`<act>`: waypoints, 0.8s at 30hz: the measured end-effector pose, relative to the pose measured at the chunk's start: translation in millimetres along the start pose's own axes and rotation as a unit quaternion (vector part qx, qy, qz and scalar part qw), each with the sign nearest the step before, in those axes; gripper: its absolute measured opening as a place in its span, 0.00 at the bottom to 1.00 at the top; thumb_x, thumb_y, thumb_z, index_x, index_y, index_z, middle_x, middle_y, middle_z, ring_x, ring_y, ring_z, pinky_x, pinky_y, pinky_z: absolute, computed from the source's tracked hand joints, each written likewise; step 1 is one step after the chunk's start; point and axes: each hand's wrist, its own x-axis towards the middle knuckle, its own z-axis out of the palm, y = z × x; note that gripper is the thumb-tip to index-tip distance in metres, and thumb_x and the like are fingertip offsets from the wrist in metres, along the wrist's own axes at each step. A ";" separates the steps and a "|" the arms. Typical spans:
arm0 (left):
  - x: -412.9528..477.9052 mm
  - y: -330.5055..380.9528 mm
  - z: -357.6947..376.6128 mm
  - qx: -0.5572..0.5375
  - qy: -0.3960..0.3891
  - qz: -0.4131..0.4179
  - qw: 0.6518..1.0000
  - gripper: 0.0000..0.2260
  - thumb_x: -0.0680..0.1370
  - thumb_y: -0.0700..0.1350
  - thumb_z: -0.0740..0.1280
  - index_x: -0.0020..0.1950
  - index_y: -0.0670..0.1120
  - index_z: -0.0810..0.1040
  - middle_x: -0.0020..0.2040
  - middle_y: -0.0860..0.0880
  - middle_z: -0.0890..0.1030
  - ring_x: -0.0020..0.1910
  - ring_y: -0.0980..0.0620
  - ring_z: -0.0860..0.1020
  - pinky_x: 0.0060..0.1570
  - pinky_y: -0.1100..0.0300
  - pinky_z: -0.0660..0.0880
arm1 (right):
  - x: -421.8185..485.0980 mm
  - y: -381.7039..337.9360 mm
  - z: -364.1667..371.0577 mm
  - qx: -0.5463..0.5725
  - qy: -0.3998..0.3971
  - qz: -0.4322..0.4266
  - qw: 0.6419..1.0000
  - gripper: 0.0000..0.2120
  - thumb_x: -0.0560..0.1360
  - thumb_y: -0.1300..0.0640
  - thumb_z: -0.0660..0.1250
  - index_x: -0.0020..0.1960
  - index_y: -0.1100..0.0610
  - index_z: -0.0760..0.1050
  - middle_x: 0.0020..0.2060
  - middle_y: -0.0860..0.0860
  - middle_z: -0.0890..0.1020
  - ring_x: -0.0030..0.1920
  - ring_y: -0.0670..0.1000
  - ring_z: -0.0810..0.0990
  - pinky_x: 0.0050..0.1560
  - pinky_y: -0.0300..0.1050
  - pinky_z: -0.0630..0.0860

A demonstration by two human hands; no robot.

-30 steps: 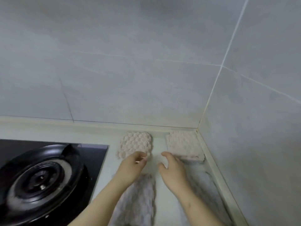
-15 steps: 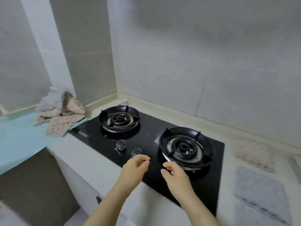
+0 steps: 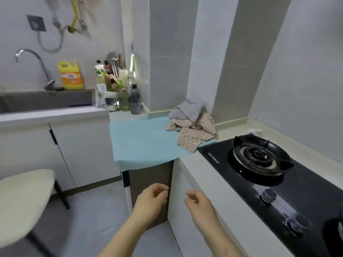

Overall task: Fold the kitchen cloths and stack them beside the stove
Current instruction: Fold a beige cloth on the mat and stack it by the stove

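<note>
Fingers (image 3: pixel 160 189) of left hand (image 3: pixel 152 199) and right hand (image 3: pixel 199 203) hang loosely curled, empty; advise lifting one cloth by its corners from the cloth pile (image 3: pixel 191 123) beside the stove (image 3: pixel 259 158).

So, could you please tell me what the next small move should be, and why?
Probably reach forward to the pile of cloths on the blue mat beside the stove and pick up one beige cloth to fold. The left hand and right hand hang loosely curled and hold nothing, and the pile lies crumpled.
</note>
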 end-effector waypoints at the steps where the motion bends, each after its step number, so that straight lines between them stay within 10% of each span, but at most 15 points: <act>1: 9.1 -4.4 -8.2 -0.003 0.006 -0.012 1.000 0.06 0.79 0.46 0.61 0.49 0.56 0.76 0.47 0.53 0.81 0.46 0.57 0.79 0.43 0.63 0.74 | 12.5 -5.2 8.9 0.002 -0.005 -0.002 1.000 0.10 0.79 0.57 0.60 0.59 0.51 0.72 0.54 0.45 0.74 0.55 0.44 0.71 0.54 0.36 0.65; 16: 273.8 28.9 -80.0 0.034 0.004 -0.027 0.999 0.07 0.78 0.45 0.61 0.47 0.56 0.76 0.47 0.51 0.81 0.48 0.51 0.80 0.41 0.63 0.74 | 293.1 -88.8 89.2 -0.001 0.028 -0.007 1.000 0.08 0.77 0.58 0.60 0.55 0.51 0.73 0.57 0.48 0.76 0.54 0.48 0.73 0.52 0.42 0.70; 24: 392.4 26.0 -91.6 0.052 -0.071 -0.019 0.996 0.07 0.77 0.44 0.61 0.45 0.56 0.76 0.43 0.51 0.80 0.41 0.53 0.78 0.38 0.64 0.71 | 373.2 -86.4 96.9 -0.227 0.242 0.109 0.937 0.22 0.72 0.53 0.66 0.66 0.48 0.68 0.71 0.52 0.60 0.68 0.57 0.60 0.66 0.50 0.58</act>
